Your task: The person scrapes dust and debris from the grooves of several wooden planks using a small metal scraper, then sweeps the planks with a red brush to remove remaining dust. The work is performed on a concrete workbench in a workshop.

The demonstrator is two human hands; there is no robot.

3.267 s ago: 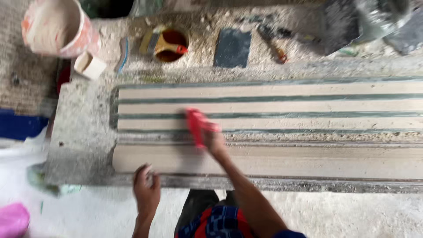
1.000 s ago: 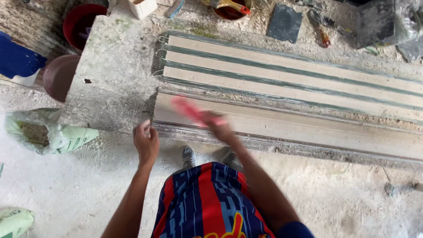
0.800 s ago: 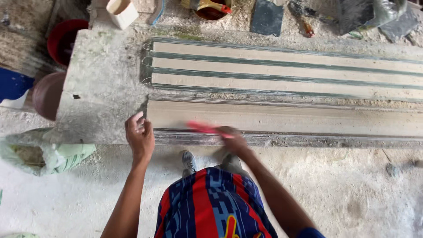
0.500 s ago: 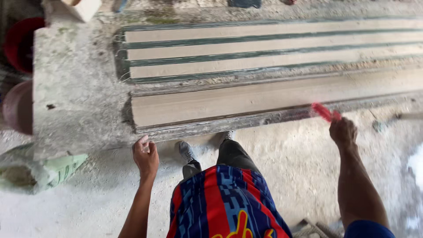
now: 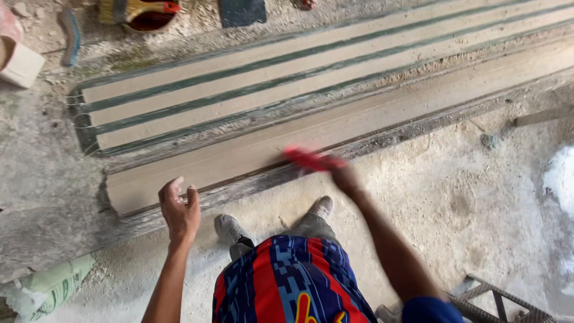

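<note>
My right hand (image 5: 345, 178) grips a flat red tool (image 5: 310, 160), blurred by motion, at the front edge of a long beige stone slab (image 5: 251, 149). My left hand (image 5: 178, 209) is empty with fingers loosely apart, hovering at the slab's near left corner without clearly touching it. Behind the slab lie long beige strips separated by dark green grooves (image 5: 281, 72). My shoes (image 5: 230, 228) stand on the dusty ground just below the slab's edge.
A rough concrete base (image 5: 42, 173) carries the slabs. At the back sit a small tub with a brush (image 5: 146, 12), a dark square pad (image 5: 242, 11) and a pale block (image 5: 21, 63). A green sack (image 5: 57, 284) lies lower left; a metal frame (image 5: 496, 299) lower right.
My right hand with the red tool has swept back to the left along the slab's front edge, after reaching far right half a second ago. The left hand stays near the left corner.
</note>
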